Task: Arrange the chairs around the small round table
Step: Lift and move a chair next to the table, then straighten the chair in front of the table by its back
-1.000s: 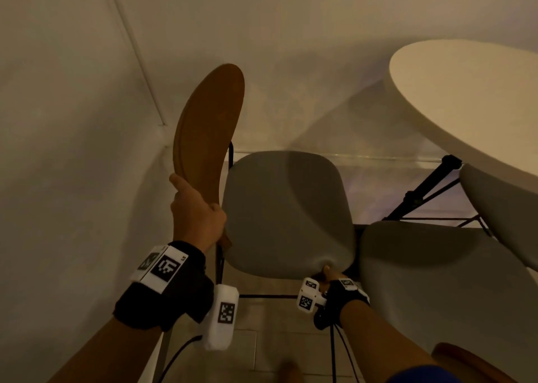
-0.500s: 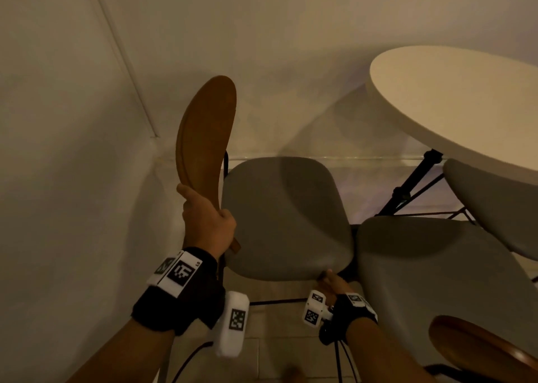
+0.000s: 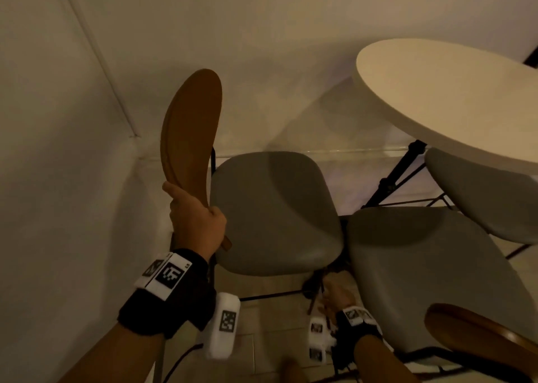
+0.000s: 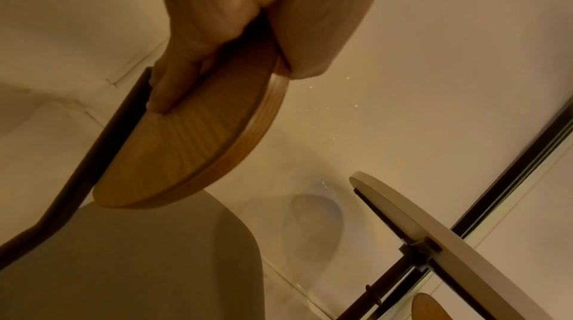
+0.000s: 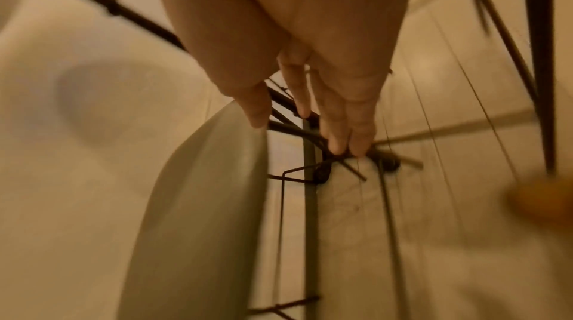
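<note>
A chair with a grey seat (image 3: 273, 211) and a curved wooden backrest (image 3: 189, 132) stands near the wall corner, left of the small round white table (image 3: 454, 103). My left hand (image 3: 198, 219) grips the lower end of that backrest. In the left wrist view, the fingers (image 4: 167, 85) and thumb wrap around the wooden backrest (image 4: 192, 148). My right hand (image 3: 337, 298) hangs below the seat's front right corner with straight fingers (image 5: 338, 129), holding nothing. Its thumb lies close to the grey seat edge (image 5: 217, 190); that view is blurred.
A second chair with a grey seat (image 3: 422, 272) and wooden backrest (image 3: 480, 333) stands right beside the first one. A third grey seat (image 3: 489, 196) is tucked under the table. Black table legs (image 3: 401, 173) run to the tiled floor. White walls close off the left and back.
My right hand has let go of the seat's front corner and dropped lower and back. My left hand keeps its grip on the backrest.
</note>
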Demonstrator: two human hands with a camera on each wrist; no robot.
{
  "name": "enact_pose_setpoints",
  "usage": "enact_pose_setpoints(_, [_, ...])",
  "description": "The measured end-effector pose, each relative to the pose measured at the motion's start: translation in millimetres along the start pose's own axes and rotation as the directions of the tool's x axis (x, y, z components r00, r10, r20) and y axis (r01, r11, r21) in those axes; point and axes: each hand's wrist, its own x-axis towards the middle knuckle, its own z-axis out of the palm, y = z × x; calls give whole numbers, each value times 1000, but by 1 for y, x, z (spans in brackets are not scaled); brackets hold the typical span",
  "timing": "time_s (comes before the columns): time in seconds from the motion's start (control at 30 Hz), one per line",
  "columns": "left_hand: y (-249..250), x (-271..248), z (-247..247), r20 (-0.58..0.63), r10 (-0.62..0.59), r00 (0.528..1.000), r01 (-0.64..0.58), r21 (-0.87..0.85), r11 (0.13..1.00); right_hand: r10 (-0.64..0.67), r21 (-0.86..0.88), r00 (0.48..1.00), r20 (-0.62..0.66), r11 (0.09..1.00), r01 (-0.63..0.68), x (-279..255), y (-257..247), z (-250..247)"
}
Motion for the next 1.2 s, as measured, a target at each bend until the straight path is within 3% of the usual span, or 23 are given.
enact_pose_setpoints(0.1, [0, 4, -3, -3, 27, 1000, -27, 8, 1000, -111, -301, 992, -59, 950, 88, -16, 43, -41])
enact_pose_setpoints(0.17, [3, 1, -6, -23, 84, 996, -83, 41, 996, -247, -511, 968, -38, 838, 193, -40, 63, -72])
enact_pose_setpoints(0.27, [6, -24, -3, 26, 321, 947, -311, 340, 888, -424, -650, 895, 142, 642, 407, -110, 64, -104])
enact_pose_setpoints(0.33, [7, -55, 11, 164, 488, 857, -511, 393, 765, -576, -671, 782, 239, 485, 562, -163, 47, -120])
enact_pose_setpoints(0.37, [10, -76, 18, 254, 549, 796, -605, 325, 727, -653, -669, 711, 260, 409, 620, -184, 36, -127])
enact_pose_setpoints(0.43, [18, -122, 34, 442, 633, 636, -732, 87, 675, -801, -668, 513, 308, 202, 717, -223, 12, -139])
enact_pose_setpoints(0.5, [26, -167, 52, 590, 680, 435, -816, -60, 574, -884, -636, 307, 353, 14, 772, -253, -12, -154])
enact_pose_setpoints(0.57, [37, -208, 70, 649, 704, 288, -871, -127, 474, -905, -572, 156, 396, -111, 813, -272, -28, -175])
enact_pose_setpoints(0.63, [46, -245, 86, 651, 724, 228, -888, -166, 428, -910, -527, 0, 415, -240, 815, -280, -37, -206])
enact_pose_setpoints(0.67, [50, -263, 95, 642, 734, 219, -896, -165, 412, -907, -527, -69, 416, -303, 794, -280, -40, -226])
enact_pose_setpoints(0.7, [54, -282, 106, 637, 737, 225, -909, -136, 395, -901, -541, -106, 420, -343, 768, -277, -42, -250])
enact_pose_setpoints(0.77, [60, -321, 127, 639, 726, 254, -942, -6, 335, -893, -593, -70, 445, -353, 724, -260, -42, -303])
enact_pose_setpoints(0.87, [71, -375, 166, 631, 697, 340, -940, 222, 258, -885, -691, 74, 461, -305, 655, -223, -39, -389])
enact_pose_setpoints(0.97, [81, -406, 205, 657, 602, 455, -889, 373, 265, -876, -800, 190, 443, -292, 524, -187, -37, -464])
enact_pose_setpoints(1.03, [78, -413, 226, 605, 600, 523, -846, 451, 283, -879, -843, 239, 412, -269, 466, -166, -43, -501])
enact_pose_setpoints(1.07, [74, -415, 234, 547, 636, 545, -828, 472, 303, -889, -859, 244, 386, -250, 447, -155, -46, -516])
enact_pose_setpoints(1.1, [68, -415, 240, 487, 692, 533, -828, 471, 305, -902, -867, 227, 366, -243, 435, -144, -50, -527])
enact_pose_setpoints(1.2, [51, -413, 249, 385, 798, 464, -834, 494, 247, -914, -853, 102, 392, -319, 413, -117, -57, -544])
